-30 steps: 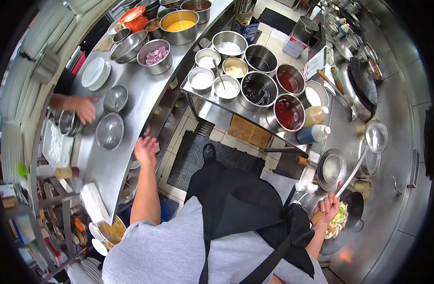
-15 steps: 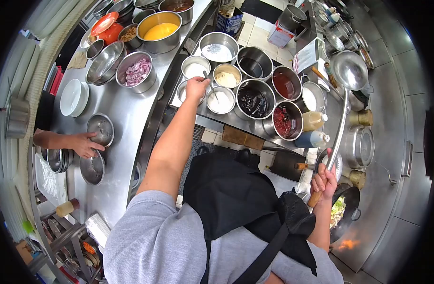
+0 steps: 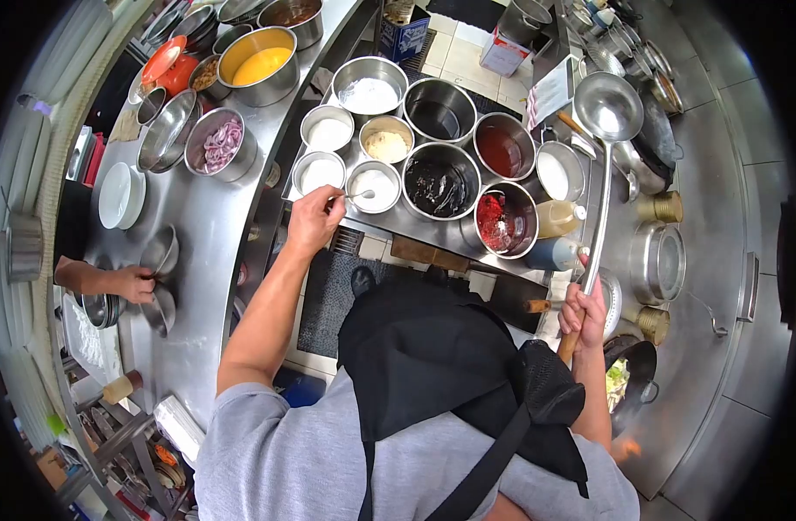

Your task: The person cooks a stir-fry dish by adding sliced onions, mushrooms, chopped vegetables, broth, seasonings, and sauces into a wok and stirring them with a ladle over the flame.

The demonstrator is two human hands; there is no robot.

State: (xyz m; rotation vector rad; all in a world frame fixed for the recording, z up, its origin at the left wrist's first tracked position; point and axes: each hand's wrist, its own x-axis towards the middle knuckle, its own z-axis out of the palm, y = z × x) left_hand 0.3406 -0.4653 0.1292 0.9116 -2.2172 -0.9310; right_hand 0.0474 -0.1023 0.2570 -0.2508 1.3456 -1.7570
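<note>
Clearly, left hand (image 3: 315, 221) pinching a spoon (image 3: 367, 194) over a pot (image 3: 383, 209), right hand (image 3: 583, 313) wrapped round a ladle (image 3: 601, 204)

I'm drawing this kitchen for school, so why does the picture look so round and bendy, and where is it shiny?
In the head view, corners are black and the metal counter on the left bows, probably from a very wide lens; in that head view, pale glare streaks this counter, and light glints in the ladle's bowl.
</note>
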